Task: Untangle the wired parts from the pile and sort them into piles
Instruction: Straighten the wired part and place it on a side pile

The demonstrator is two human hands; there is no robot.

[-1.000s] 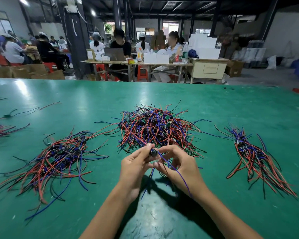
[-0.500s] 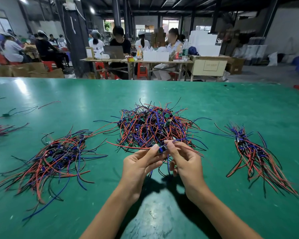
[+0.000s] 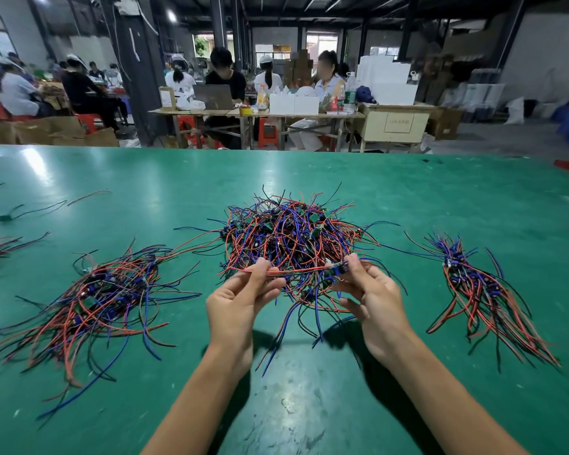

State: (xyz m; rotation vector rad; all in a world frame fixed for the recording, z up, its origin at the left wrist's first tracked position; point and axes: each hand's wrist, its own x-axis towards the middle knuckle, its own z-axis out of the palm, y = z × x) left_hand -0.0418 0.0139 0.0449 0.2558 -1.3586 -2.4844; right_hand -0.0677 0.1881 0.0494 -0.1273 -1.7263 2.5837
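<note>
While the left hand (image 3: 240, 298) is pinching red leads and the right hand (image 3: 373, 300) is gripping a small green wired circuit board (image 3: 337, 269), trailing blue wires are risking snagging the tangled central heap of red, blue and black wires (image 3: 293, 236)

So on the table (image 3: 408, 198) there's a tangled pile (image 3: 293, 234) dead center, a sorted pile (image 3: 105, 290) off to its left and another pile (image 3: 480, 290) to its right. Both hands sit just in front of the middle one, left hand (image 3: 240, 300) beside right hand (image 3: 375, 300), with a wired part (image 3: 337, 269) stretched between them.
</note>
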